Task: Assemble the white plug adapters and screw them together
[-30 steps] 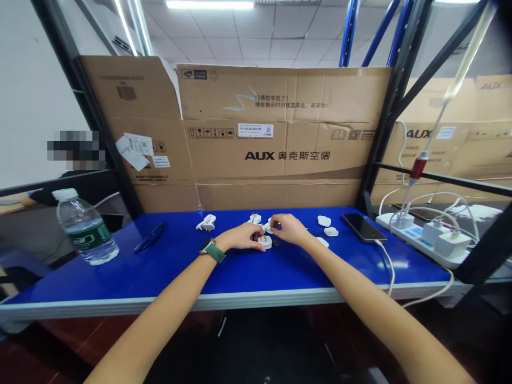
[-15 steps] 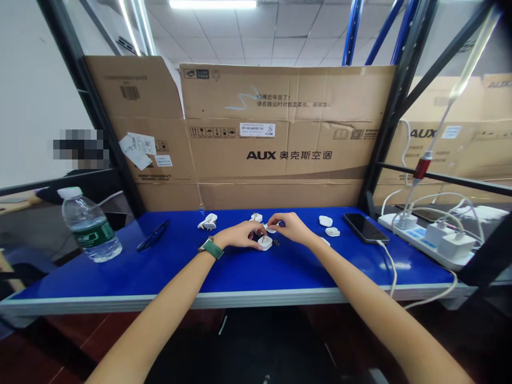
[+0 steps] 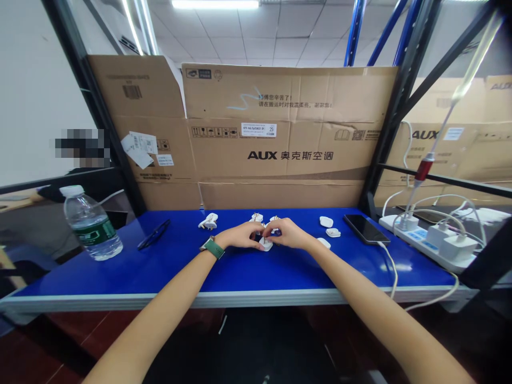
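Near the middle of the blue tabletop, my left hand [image 3: 241, 234] has thumb and fingers closed around a white plug piece [image 3: 265, 245] lying on the surface. Over that piece my right hand [image 3: 290, 233] pinches its thumb and fingertips together at the upper side; anything between them is too small and covered to make out. Just behind the hands sit a white plug [image 3: 256, 217] with its pins up and another white piece [image 3: 274, 218], partly hidden by the right hand. A green-banded watch [image 3: 213, 247] is on my left wrist.
White plug parts [image 3: 208, 221] lie to the left, and white covers [image 3: 326, 221] to the right. Glasses [image 3: 154, 234] and a water bottle [image 3: 93, 226] stand further left. A cabled phone [image 3: 366, 229] and a loaded power strip [image 3: 430, 242] are at right. Cardboard [image 3: 288, 184] walls the back.
My right hand has moved slightly left and down, from behind the white plug piece to over it. A white piece behind the hand now shows. The left hand stays almost still.
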### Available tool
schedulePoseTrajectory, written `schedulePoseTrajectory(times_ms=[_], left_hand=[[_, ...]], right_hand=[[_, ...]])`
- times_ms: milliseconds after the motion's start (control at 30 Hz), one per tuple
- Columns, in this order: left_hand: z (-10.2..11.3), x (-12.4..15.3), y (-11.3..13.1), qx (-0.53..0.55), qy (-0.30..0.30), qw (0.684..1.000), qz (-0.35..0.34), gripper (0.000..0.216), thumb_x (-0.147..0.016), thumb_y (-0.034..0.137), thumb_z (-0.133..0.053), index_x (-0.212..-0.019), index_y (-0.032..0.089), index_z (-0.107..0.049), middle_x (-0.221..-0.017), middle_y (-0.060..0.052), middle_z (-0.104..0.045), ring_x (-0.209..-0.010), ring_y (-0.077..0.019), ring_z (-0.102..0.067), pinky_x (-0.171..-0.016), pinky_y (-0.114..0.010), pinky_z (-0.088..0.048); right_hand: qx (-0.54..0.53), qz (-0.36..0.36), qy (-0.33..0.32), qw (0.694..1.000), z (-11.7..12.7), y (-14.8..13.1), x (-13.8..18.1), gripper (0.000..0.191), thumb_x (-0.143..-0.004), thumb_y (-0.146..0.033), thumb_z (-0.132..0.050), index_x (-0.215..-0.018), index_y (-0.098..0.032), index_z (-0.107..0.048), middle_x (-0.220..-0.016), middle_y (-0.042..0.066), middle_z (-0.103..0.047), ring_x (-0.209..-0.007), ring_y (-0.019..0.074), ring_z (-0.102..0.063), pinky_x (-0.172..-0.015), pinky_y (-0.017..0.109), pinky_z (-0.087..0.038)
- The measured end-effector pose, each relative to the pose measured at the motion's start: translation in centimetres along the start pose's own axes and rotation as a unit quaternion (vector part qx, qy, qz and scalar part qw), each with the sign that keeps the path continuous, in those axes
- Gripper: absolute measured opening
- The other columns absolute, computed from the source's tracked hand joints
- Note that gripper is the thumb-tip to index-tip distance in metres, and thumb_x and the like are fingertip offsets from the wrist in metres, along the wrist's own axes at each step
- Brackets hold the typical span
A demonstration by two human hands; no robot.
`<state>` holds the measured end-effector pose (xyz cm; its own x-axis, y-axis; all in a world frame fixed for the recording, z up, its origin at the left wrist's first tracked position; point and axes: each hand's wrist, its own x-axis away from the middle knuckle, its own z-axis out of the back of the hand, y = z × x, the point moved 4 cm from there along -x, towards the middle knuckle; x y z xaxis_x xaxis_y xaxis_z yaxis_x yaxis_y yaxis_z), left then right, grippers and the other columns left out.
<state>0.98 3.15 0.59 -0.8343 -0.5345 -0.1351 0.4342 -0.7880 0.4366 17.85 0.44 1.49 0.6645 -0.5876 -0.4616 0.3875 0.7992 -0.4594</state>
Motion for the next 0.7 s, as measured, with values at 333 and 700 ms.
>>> schedulePoseTrajectory(times_ms=[333,700], left_hand=[[-0.20,-0.24,0.00,-0.014,0.005,1.000,0.010,0.046,-0.073,0.053,-0.080,-0.100,0.017,-0.068,-0.090,-0.002,-0.060,-0.077,-0.0147,-0.053,-0.066,-0.024,-0.038],[-0.32,-0.31,-0.24,-0.013,0.005,1.000,0.018,0.047,-0.072,0.055,-0.080,-0.097,0.017,-0.067,-0.090,-0.002,-0.061,-0.076,-0.0150,-0.053,-0.066,-0.025,-0.039]], right_hand=[[0.074,0.036,-0.014,0.997,-0.55,0.48,-0.07,0.011,-0.083,-0.016,-0.073,-0.091,-0.020,-0.078,-0.092,0.005,-0.069,-0.085,0.0174,-0.065,-0.082,0.028,-0.047],[0.116,0.007,-0.024,0.993,-0.67,0.09,0.09,0.013,-0.083,-0.016,-0.072,-0.093,-0.021,-0.078,-0.096,0.006,-0.070,-0.089,0.0187,-0.065,-0.081,0.027,-0.046]])
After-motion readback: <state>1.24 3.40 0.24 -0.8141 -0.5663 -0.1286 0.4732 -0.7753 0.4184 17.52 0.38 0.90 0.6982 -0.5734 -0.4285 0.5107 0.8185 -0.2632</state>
